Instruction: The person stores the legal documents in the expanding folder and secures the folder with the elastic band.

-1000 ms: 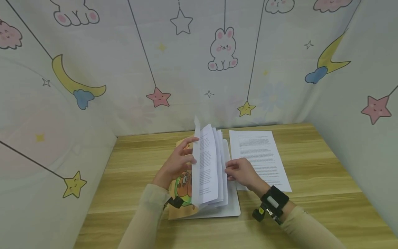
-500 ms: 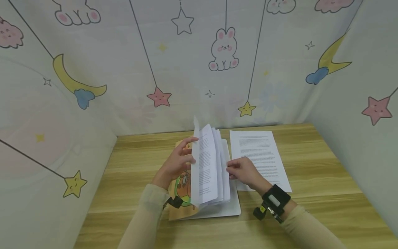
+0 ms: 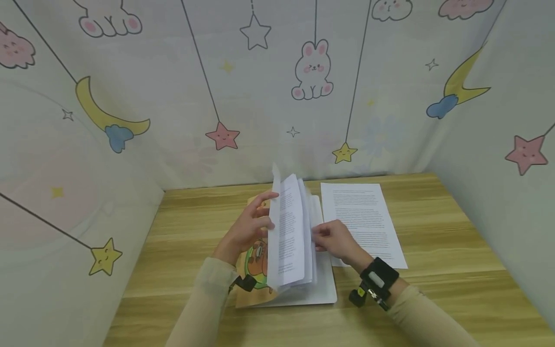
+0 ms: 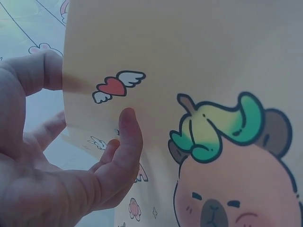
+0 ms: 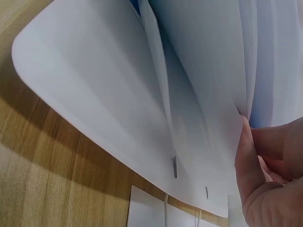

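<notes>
A folder with a tan cartoon cover (image 3: 257, 265) stands part open on the wooden table, its white inner back (image 3: 325, 284) lying flat. My left hand (image 3: 245, 226) grips the raised cover by its edge; in the left wrist view the tan cover (image 4: 156, 38) shows a capybara and a winged heart, with fingers on either side of the edge. Several printed sheets (image 3: 291, 231) stand upright inside the folder. At their right edge, my right hand (image 3: 336, 240) pinches a sheet. The right wrist view shows thumb and finger on the white sheet's edge (image 5: 213, 94).
A single printed page (image 3: 360, 217) lies on the table (image 3: 442, 250) right of the folder, partly behind my right hand. Small metal staples (image 5: 174, 167) show in the folder's white back. A white curtain with cartoon prints (image 3: 277, 96) closes the table's far side.
My right hand has shifted slightly left, and the sheets at its fingers have moved left with it. The left hand keeps the cover raised.
</notes>
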`<state>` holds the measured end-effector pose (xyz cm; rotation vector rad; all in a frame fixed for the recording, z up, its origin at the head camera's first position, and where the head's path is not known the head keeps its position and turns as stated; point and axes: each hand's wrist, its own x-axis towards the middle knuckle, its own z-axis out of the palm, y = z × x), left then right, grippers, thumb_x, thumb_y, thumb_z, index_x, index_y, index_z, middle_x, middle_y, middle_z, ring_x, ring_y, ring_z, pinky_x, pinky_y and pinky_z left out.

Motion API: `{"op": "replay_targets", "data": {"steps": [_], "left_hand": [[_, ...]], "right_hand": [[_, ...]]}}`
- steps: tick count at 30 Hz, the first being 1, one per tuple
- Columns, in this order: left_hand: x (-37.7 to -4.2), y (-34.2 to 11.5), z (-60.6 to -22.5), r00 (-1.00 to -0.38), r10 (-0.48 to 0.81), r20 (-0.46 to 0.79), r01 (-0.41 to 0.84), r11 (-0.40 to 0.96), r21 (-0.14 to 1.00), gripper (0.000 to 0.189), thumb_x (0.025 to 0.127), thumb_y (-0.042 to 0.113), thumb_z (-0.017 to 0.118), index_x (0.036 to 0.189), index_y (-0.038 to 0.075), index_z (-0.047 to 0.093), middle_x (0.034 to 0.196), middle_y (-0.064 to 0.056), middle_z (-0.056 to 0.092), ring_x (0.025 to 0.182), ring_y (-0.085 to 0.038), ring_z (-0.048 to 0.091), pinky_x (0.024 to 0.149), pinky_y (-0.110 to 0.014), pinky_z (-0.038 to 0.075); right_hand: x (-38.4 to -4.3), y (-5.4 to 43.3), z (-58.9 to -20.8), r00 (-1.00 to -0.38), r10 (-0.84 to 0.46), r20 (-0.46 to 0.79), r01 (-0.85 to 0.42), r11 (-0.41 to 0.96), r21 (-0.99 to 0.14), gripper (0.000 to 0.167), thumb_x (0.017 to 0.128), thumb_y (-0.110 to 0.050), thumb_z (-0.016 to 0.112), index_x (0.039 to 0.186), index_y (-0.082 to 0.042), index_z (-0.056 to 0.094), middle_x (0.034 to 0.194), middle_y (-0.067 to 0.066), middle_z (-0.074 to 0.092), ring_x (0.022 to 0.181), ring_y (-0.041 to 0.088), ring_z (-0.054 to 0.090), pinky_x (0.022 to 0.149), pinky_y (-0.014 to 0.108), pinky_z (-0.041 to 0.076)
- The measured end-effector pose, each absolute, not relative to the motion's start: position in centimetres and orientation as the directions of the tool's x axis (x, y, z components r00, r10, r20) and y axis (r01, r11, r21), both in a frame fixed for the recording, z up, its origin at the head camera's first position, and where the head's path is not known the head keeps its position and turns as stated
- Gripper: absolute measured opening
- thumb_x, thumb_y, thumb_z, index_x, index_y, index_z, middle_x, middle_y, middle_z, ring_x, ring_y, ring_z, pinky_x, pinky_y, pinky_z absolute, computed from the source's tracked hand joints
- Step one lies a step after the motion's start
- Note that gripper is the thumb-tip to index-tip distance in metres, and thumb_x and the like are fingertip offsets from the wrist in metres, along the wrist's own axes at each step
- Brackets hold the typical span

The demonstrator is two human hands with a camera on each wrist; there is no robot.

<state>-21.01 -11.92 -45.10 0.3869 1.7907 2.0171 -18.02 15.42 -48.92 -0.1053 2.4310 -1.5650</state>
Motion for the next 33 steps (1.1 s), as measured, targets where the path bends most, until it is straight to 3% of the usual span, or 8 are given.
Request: {"op": "replay_targets", "data": {"steps": [10, 19, 27, 33], "left_hand": [[-21.1, -12.1, -45.2, -0.876, 0.478, -0.068, -0.114, -0.067, 0.991, 0.073, 0.088, -0.002, 0.060, 0.152, 0.029, 0.046, 0.151, -0.029, 0.045, 0.123, -0.048, 0.053, 0.085, -0.044, 0.058], [-21.2, -12.2, -45.6, -0.871, 0.488, -0.059, -0.132, -0.116, 0.985, 0.074, 0.088, -0.005, 0.057, 0.155, 0.022, 0.042, 0.150, -0.033, 0.043, 0.121, -0.048, 0.053, 0.082, -0.042, 0.059], [-21.3, -12.3, -45.5, -0.871, 0.487, -0.060, -0.137, -0.123, 0.983, 0.071, 0.090, -0.006, 0.057, 0.152, 0.027, 0.046, 0.150, -0.032, 0.043, 0.121, -0.048, 0.053, 0.083, -0.042, 0.059], [-21.3, -12.4, -45.5, -0.875, 0.479, -0.066, -0.139, -0.117, 0.983, 0.075, 0.090, -0.006, 0.057, 0.157, 0.021, 0.039, 0.151, -0.031, 0.043, 0.121, -0.047, 0.053, 0.084, -0.043, 0.059]], "right_hand": [[-18.0, 15.0, -49.0, -0.963, -0.176, -0.204, 0.109, 0.438, -0.892, 0.027, 0.095, 0.003, 0.067, 0.121, 0.010, 0.071, 0.095, 0.012, 0.075, 0.082, 0.020, 0.075, 0.072, 0.034, 0.063], [-18.1, 16.4, -48.8, -0.964, -0.202, -0.170, 0.064, 0.444, -0.894, 0.027, 0.099, -0.007, 0.069, 0.122, 0.008, 0.071, 0.101, 0.015, 0.077, 0.089, 0.024, 0.077, 0.078, 0.038, 0.063], [-18.8, 20.1, -48.9, -0.995, -0.083, -0.052, -0.018, 0.675, -0.737, 0.028, 0.099, -0.018, 0.070, 0.119, 0.001, 0.074, 0.107, 0.014, 0.077, 0.099, 0.027, 0.074, 0.085, 0.043, 0.059], [-19.1, 23.8, -49.0, -0.999, 0.032, -0.035, 0.047, 0.773, -0.632, 0.040, 0.099, -0.023, 0.068, 0.126, 0.007, 0.067, 0.119, 0.026, 0.071, 0.109, 0.040, 0.069, 0.094, 0.054, 0.054]]}}
